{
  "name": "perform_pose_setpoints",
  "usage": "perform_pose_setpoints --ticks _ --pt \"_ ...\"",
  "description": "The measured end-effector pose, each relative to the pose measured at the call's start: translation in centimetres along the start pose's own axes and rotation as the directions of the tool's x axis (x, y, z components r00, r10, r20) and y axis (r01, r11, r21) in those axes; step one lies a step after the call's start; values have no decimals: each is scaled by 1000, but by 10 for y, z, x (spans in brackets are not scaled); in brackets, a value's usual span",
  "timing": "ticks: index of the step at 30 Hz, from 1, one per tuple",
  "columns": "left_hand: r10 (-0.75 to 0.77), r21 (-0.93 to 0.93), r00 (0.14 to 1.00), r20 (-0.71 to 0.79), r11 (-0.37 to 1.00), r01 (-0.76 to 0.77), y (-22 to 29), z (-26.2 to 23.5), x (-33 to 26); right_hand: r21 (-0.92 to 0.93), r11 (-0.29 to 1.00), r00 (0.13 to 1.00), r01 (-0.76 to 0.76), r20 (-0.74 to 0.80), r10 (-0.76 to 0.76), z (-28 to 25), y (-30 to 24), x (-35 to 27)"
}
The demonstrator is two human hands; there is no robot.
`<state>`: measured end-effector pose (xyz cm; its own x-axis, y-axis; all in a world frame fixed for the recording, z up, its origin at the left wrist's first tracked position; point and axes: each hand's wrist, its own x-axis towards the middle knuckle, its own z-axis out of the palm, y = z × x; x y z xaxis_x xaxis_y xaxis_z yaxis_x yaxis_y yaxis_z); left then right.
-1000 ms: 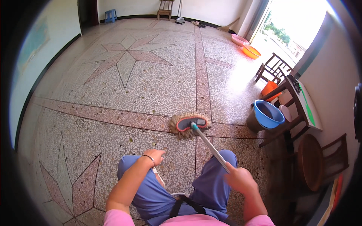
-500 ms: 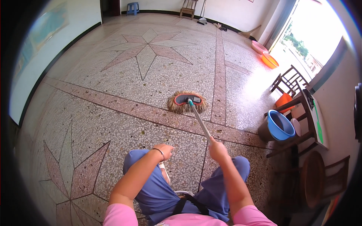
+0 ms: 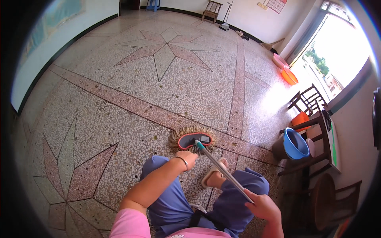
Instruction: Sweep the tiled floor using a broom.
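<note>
My right hand (image 3: 262, 204) is wrapped round the grey pole of a mop (image 3: 224, 171), low beside my right knee. The pole slants up and left to a teal joint on the mop head. That head (image 3: 186, 141) lies on the floor ahead of my feet, a dark plate with a red-orange rim and a shaggy tan fringe. My left hand (image 3: 188, 159), with a bracelet at the wrist, hovers just short of the mop head, left of the pole. Its fingers are curled, and nothing shows in them.
To the right, a blue bucket (image 3: 295, 143) stands by a dark wooden table (image 3: 326, 139) and a chair (image 3: 308, 99). Orange (image 3: 289, 75) and pink (image 3: 280, 60) basins sit near the bright doorway. A wooden chair (image 3: 211, 10) and a dustpan (image 3: 224, 26) are at the far wall.
The mop head has come back toward my feet. My right hand has drawn the pole down and right, while my left hand has shifted slightly right. My right foot now shows.
</note>
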<state>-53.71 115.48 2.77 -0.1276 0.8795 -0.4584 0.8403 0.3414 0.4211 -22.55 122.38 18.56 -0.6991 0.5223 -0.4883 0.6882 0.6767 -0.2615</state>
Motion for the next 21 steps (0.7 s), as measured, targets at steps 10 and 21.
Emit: perform_pose_setpoints --ticks 10,21 --pt "97 -41 995 7 994 -97 24 4 12 -58 998 990 2 -138 -10 24 -21 110" --pt "-264 -24 964 35 964 265 -54 29 8 -7 993 983 121 -142 -121 96 -45 272"
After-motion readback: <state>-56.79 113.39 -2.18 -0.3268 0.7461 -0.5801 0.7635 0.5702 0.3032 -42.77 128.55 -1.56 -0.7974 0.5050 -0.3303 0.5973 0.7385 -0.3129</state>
